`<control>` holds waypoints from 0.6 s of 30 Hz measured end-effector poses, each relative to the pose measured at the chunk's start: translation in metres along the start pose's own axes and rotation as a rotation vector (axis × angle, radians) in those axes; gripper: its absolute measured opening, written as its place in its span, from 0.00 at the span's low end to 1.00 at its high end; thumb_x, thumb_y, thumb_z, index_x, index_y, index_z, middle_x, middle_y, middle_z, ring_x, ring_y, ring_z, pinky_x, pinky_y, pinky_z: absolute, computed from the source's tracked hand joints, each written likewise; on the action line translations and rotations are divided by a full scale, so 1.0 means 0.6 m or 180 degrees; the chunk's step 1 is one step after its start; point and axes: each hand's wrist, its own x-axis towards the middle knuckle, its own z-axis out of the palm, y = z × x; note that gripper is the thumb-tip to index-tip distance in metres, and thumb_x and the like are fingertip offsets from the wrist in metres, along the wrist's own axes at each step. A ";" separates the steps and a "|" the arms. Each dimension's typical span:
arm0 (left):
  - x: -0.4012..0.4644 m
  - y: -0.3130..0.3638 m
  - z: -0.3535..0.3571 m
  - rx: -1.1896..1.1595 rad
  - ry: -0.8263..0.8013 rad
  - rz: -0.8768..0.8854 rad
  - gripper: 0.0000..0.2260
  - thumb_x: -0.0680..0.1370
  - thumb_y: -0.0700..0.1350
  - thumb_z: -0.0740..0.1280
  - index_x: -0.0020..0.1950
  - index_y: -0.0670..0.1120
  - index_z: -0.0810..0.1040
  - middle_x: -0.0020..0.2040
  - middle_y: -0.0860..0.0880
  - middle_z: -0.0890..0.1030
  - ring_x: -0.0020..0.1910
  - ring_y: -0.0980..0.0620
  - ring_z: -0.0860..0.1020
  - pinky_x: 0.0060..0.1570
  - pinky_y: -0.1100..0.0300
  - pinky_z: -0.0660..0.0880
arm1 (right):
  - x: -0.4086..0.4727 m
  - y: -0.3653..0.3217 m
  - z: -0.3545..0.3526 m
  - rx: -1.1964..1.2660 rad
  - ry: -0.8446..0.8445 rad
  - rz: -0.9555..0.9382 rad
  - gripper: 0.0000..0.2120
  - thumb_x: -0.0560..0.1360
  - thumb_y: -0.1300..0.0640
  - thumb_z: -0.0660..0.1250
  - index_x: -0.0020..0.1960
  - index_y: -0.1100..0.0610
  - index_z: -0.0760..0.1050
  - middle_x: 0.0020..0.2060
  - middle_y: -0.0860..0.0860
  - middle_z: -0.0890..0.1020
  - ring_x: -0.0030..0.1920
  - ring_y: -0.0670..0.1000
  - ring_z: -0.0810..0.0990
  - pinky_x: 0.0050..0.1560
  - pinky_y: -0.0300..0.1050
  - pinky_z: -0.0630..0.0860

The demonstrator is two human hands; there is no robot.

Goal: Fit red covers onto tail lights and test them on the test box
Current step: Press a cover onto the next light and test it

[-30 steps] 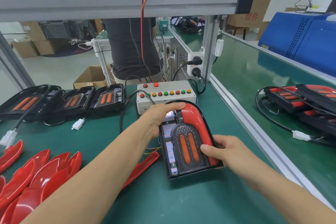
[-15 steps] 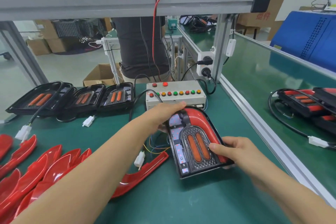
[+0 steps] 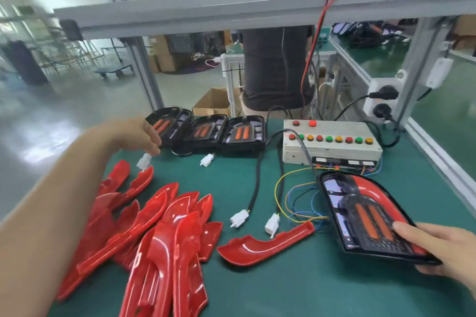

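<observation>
Right hand (image 3: 438, 247): gripping the near end of the tail light (image 3: 365, 216), red cover already seated, lying on the green bench (image 3: 296, 285) just in front of the test box (image 3: 332, 147).
Left hand (image 3: 139, 134): fingers loosely extended, reaching above a white connector (image 3: 144, 161), holding nothing.
Loose red covers (image 3: 154, 234): lying piled at left.
</observation>
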 end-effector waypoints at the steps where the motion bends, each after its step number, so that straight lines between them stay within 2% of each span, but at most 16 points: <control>1: 0.000 -0.015 0.004 0.0022 -0.0084 -0.0076 0.13 0.72 0.40 0.74 0.56 0.44 0.82 0.57 0.46 0.81 0.58 0.47 0.76 0.63 0.55 0.69 | 0.002 0.001 -0.002 -0.0033 -0.0014 0.0026 0.13 0.60 0.39 0.73 0.42 0.43 0.85 0.36 0.49 0.86 0.39 0.53 0.82 0.35 0.43 0.77; 4: 0.003 -0.039 0.025 0.0193 -0.0277 -0.0245 0.18 0.71 0.42 0.74 0.61 0.44 0.79 0.61 0.48 0.79 0.60 0.49 0.75 0.61 0.58 0.69 | 0.006 0.009 -0.005 -0.0069 -0.0033 0.0109 0.21 0.54 0.36 0.72 0.44 0.43 0.85 0.40 0.51 0.87 0.42 0.54 0.84 0.36 0.44 0.79; 6: 0.007 -0.044 0.044 0.0290 -0.0300 -0.0326 0.22 0.70 0.45 0.76 0.62 0.46 0.78 0.61 0.49 0.78 0.60 0.49 0.75 0.59 0.58 0.69 | 0.005 0.010 -0.004 -0.0014 -0.0041 0.0138 0.22 0.53 0.36 0.72 0.44 0.42 0.85 0.41 0.50 0.87 0.45 0.54 0.84 0.40 0.46 0.80; 7: 0.010 -0.044 0.053 0.0346 -0.0256 -0.0348 0.21 0.69 0.46 0.76 0.60 0.46 0.79 0.58 0.49 0.79 0.57 0.49 0.76 0.56 0.59 0.69 | 0.005 0.009 -0.003 -0.0005 -0.0043 0.0133 0.21 0.53 0.36 0.72 0.43 0.42 0.85 0.41 0.49 0.87 0.46 0.54 0.84 0.40 0.46 0.79; 10: 0.020 -0.041 0.081 0.0693 -0.0048 -0.0384 0.11 0.65 0.48 0.78 0.42 0.46 0.81 0.44 0.48 0.81 0.43 0.49 0.78 0.43 0.61 0.72 | 0.002 0.006 0.001 -0.0007 -0.0052 0.0043 0.20 0.54 0.35 0.72 0.42 0.42 0.85 0.38 0.48 0.87 0.44 0.53 0.83 0.37 0.45 0.78; 11: 0.022 -0.040 0.089 0.0834 -0.0001 -0.0426 0.12 0.63 0.48 0.78 0.37 0.46 0.78 0.39 0.48 0.80 0.42 0.48 0.78 0.42 0.59 0.74 | 0.000 0.004 0.003 -0.0016 -0.0057 0.0032 0.20 0.54 0.35 0.72 0.42 0.42 0.85 0.38 0.48 0.87 0.43 0.52 0.84 0.35 0.44 0.78; 13: 0.020 -0.038 0.102 0.1138 0.0101 -0.0513 0.14 0.62 0.49 0.77 0.33 0.47 0.73 0.34 0.50 0.76 0.41 0.47 0.78 0.45 0.56 0.78 | -0.002 0.001 0.004 -0.0031 -0.0053 0.0031 0.19 0.55 0.34 0.71 0.42 0.41 0.85 0.38 0.47 0.87 0.41 0.49 0.85 0.33 0.40 0.78; 15: 0.015 -0.037 0.111 0.1328 0.0245 -0.0558 0.13 0.63 0.48 0.76 0.33 0.46 0.73 0.34 0.50 0.76 0.42 0.46 0.78 0.43 0.55 0.78 | -0.002 0.000 0.003 -0.0035 -0.0027 0.0026 0.19 0.55 0.34 0.71 0.42 0.40 0.85 0.38 0.47 0.87 0.40 0.48 0.85 0.32 0.39 0.78; 18: 0.007 -0.041 0.119 0.1332 0.0559 -0.0542 0.07 0.65 0.41 0.73 0.41 0.46 0.79 0.41 0.47 0.79 0.44 0.44 0.79 0.38 0.56 0.74 | -0.002 0.002 0.002 -0.0062 -0.0025 0.0025 0.21 0.53 0.33 0.74 0.42 0.41 0.85 0.38 0.46 0.87 0.41 0.49 0.84 0.31 0.38 0.78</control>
